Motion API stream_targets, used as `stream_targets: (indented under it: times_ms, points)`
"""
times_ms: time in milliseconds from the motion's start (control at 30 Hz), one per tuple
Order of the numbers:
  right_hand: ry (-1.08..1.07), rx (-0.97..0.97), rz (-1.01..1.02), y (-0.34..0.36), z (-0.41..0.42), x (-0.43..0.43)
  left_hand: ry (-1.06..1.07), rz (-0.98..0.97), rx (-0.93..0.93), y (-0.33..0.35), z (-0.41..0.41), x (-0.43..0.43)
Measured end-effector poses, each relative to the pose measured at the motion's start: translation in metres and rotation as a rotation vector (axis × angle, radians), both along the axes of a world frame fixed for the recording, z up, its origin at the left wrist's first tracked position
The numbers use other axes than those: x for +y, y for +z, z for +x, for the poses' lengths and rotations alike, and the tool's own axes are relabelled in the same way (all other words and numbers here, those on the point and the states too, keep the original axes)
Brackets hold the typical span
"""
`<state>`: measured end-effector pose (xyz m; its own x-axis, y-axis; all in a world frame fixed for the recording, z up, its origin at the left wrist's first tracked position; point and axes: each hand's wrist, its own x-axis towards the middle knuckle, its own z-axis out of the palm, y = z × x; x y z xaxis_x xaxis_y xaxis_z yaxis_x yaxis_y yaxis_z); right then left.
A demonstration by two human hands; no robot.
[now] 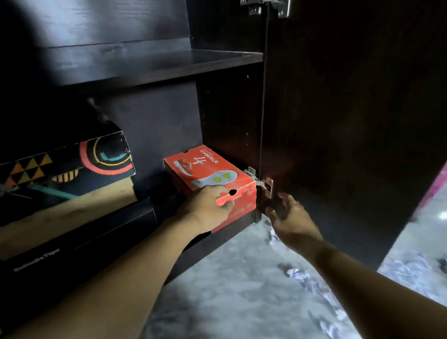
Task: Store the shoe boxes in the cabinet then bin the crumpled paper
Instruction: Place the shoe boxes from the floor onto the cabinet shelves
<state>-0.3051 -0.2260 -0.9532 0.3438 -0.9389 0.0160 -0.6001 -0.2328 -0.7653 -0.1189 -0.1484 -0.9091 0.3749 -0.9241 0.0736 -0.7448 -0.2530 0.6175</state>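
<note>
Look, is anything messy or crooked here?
Yes. Crumpled paper lies scattered on the floor by the open cabinet door. Inside, on the left, the patterned box's lid sits tilted, leaving a gap above its base. The orange box the left hand grips looks fine.

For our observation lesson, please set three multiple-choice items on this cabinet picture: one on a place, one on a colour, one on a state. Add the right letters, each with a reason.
1. Where is the shoe box that the left hand touches?
A. on the upper shelf
B. in the cabinet's bottom compartment, at the right
C. on the floor

2. What colour is that box?
A. blue
B. white
C. red

3. How is the cabinet door?
A. open
B. shut
C. taken off

Answers:
1 B: it sits low inside, next to the lower hinge.
2 C: its lid and sides are red.
3 A: it stands swung out, with the inside showing.
</note>
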Motion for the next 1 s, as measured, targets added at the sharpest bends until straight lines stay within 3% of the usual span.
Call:
stream_targets:
  times_ms: [200, 467, 833, 1000]
  points:
    - [-0.023, 0.139, -0.103, 0.058, -0.061, 0.038, -0.198, -0.058, -0.041, 0.043, -0.05, 0.026]
    - [-0.214, 0.209, -0.153, 0.079, -0.173, 0.125, -0.464, -0.046, 0.124, 0.068, -0.175, 0.05]
    - [-0.828, 0.101, -0.074, 0.057, -0.384, 0.284, -0.982, 0.032, 0.228, 0.061, -0.422, 0.103]
    - [-1.047, 0.119, -0.005, 0.034, -0.464, 0.35, -1.222, 0.18, 0.239, 0.053, -0.533, 0.162]
